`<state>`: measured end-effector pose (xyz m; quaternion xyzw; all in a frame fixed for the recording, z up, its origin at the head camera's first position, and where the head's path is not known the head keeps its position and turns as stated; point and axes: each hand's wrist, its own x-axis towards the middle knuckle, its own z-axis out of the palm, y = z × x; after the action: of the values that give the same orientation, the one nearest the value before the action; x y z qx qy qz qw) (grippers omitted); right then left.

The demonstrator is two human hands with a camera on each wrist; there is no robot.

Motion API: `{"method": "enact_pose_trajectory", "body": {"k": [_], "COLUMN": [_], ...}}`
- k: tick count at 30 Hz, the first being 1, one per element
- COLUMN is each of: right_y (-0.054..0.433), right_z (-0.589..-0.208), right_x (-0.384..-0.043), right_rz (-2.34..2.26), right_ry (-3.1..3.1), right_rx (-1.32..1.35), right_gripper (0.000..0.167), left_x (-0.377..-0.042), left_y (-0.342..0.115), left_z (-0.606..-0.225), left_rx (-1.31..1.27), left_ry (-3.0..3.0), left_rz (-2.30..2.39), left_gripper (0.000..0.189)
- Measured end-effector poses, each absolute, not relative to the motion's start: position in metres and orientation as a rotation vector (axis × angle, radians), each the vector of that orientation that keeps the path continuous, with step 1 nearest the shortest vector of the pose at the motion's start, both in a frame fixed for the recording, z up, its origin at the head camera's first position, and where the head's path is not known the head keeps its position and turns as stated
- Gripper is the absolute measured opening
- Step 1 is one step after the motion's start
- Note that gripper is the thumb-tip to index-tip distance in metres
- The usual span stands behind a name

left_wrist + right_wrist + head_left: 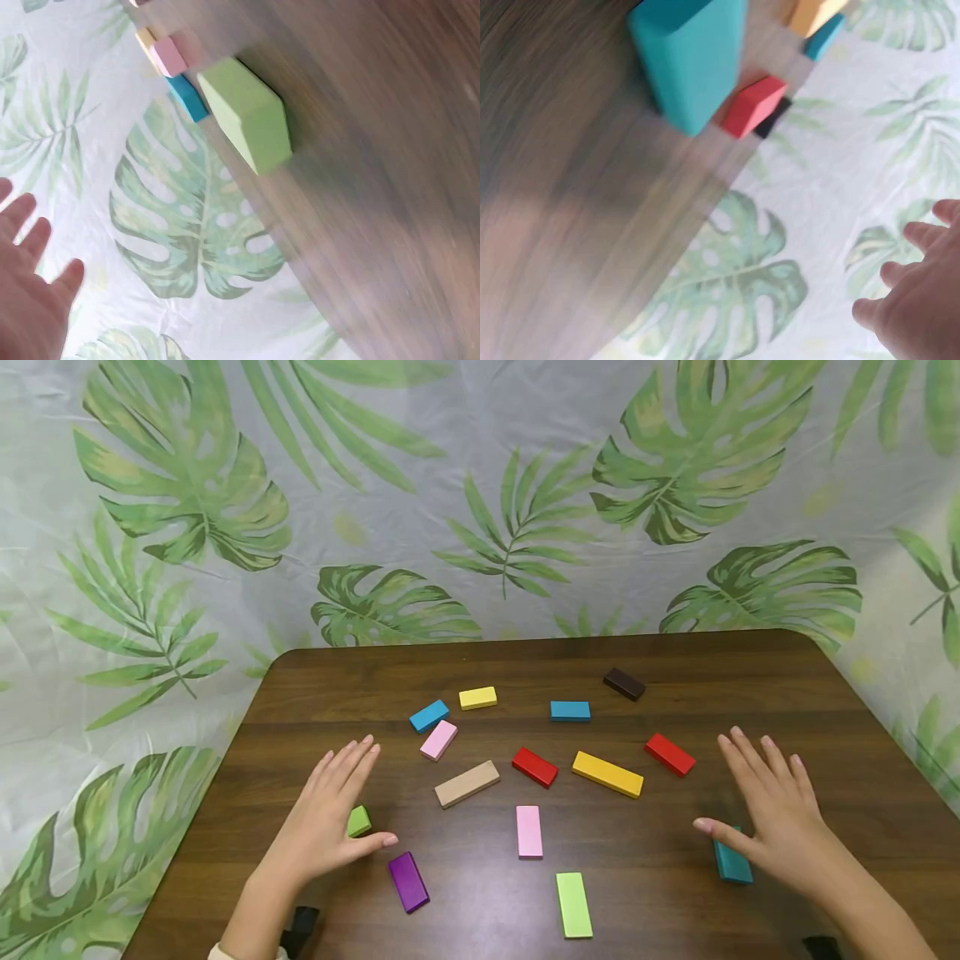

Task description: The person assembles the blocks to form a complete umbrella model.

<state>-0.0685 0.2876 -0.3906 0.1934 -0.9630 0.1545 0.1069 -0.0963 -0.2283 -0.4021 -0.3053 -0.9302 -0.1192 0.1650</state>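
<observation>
My left hand (322,818) hovers at the left of the table with fingers extended and thumb spread, holding nothing. Below it lies a green block (359,821), partly hidden by the hand, and close to the thumb a purple block (408,882). On the right, my right hand (780,818) is likewise spread and holds nothing. A teal block (733,860) lies under its thumb, partly covered from the head view. In the left wrist view the green block (247,112) is nearest; in the right wrist view, the teal block (690,64).
Between the hands lie a wooden block (467,784), red blocks (535,767) (670,754), a yellow-orange block (607,774), pink blocks (528,832) (438,740) and a lime block (573,904). Farther back are blue blocks (570,711) (429,716), a yellow block (477,697) and a dark block (624,683).
</observation>
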Motion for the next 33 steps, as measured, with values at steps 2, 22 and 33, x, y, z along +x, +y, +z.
{"method": "enact_pose_trajectory", "body": {"k": [2,22,33], "right_y": [0.282,0.232,0.208], "right_z": [-0.388,-0.398,-0.417], "right_x": [-0.067,-0.046,-0.034], "right_rz": [0.522,0.998,1.188], "right_ry": [-2.821,-2.66,-2.681], "right_rx": [0.601,0.834,0.841], "right_gripper": [0.1,0.102,0.103], "left_x": [-0.095,-0.071,-0.059], "left_y": [-0.225,-0.178,-0.149], "left_z": [-0.401,-0.398,-0.408], "left_rx": [-0.897,-0.955,-0.965], "left_ry": [-2.615,-2.346,-2.434], "left_rz": [-0.381,-1.029,-1.283], "left_gripper": [0.101,0.099,0.109]}}
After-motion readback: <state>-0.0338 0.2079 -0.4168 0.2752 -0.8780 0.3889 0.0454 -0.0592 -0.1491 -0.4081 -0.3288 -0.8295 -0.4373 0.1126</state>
